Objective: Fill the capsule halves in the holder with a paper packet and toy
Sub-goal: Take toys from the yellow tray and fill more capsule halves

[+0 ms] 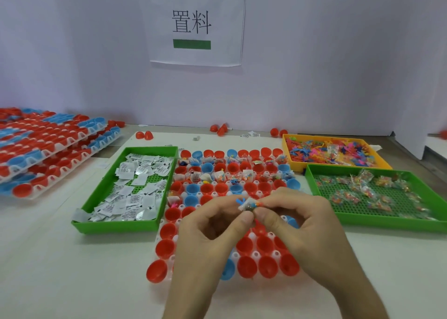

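The left hand (212,229) and right hand (297,219) are bare, forearms (191,292) likewise.

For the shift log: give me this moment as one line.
left hand + right hand: pinching small toy bundle | holder: far rows filled, near cups look empty

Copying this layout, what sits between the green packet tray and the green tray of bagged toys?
In the head view, the capsule holder, with the left hand and right hand pinching a small packet over it.
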Tool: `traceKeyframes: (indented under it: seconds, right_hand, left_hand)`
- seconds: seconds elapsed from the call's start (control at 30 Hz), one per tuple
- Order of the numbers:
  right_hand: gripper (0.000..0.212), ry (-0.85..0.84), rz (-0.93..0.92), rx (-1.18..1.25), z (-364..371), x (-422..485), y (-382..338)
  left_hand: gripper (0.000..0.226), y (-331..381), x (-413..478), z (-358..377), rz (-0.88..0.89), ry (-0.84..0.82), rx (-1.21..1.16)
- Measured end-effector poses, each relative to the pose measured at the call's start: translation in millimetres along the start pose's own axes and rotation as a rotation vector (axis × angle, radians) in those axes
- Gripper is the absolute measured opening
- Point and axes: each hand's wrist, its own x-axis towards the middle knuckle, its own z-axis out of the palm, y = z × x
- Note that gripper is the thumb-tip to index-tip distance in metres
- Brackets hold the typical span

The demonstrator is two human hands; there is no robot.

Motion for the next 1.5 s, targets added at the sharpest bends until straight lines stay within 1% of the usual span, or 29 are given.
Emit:
traceKeyframes:
  seconds: [0.07, 0.17, 0.23, 0.3, 0.4, 0.47, 0.57, 0.67, 0.77, 0.9, 1.0, 1.13, 1.3, 1.37, 1.43, 1.5]
  right_hand:
    - [0.009, 0.052, -0.011, 0.027, 2, 0, -2]
    - [0.013, 0.145, 0.011, 0.191, 11, -1, -6]
    - [0.015, 0.168, 0.009, 0.19, 18, 0, -8]
    - [0.022, 0.164, 0.007, 0.129, 22, 3, -11]
    - [0.026, 0.082, -0.024, 0.001, 22, 16, -18]
    - [0.025, 0.001, -0.042, -0.106, 21, 33, -21]
    - [0.022, -0.149, -0.068, -0.271, 23, 63, -20]
    - [0.019, -0.289, -0.078, -0.364, 36, 89, -8]
    - [0.017, -0.418, -0.078, -0.42, 55, 105, 8]
    - [0.013, -0.528, -0.112, -0.428, 80, 119, 25]
    - [0.014, -0.599, -0.119, -0.439, 92, 123, 33]
    - [0.018, -0.689, -0.071, -0.461, 98, 124, 40]
    - [0.031, -0.737, -0.06, -0.483, 101, 130, 41]
    - [0.029, -0.76, -0.06, -0.511, 103, 134, 41]
    - [0.021, -0.774, -0.048, -0.542, 105, 136, 40]
    - [0.02, -0.787, -0.03, -0.552, 107, 136, 39]
  left_hand:
    - [0.023, -1, 0, 0, 0.026, 0.032, 0.014]
    - [0.021, -3, -1, 3, 0.005, 0.11, -0.041]
    - [0.017, -3, -1, 4, -0.013, 0.151, -0.075]
    - [0.015, -1, -1, 2, -0.011, 0.166, -0.051]
    - [0.016, 5, 0, -13, 0.0, 0.15, 0.014]
    - [0.024, 7, 1, -31, 0.025, 0.196, 0.088]
    - [0.025, 5, 4, -62, 0.082, 0.399, 0.222]
    - [0.026, -7, 4, -90, 0.101, 0.602, 0.262]
    - [0.026, -23, 0, -110, 0.057, 0.687, 0.284]
    - [0.026, -36, -1, -126, 0.01, 0.774, 0.246]
    - [0.028, -39, -1, -126, 0.019, 0.801, 0.232]
    - [0.035, -40, -3, -120, 0.032, 0.77, 0.211]
    - [0.04, -39, 2, -121, 0.038, 0.766, 0.213]
    - [0.04, -40, 4, -122, 0.039, 0.773, 0.212]
    - [0.04, -41, 4, -122, 0.036, 0.776, 0.214]
    - [0.04, -41, 4, -123, 0.033, 0.779, 0.213]
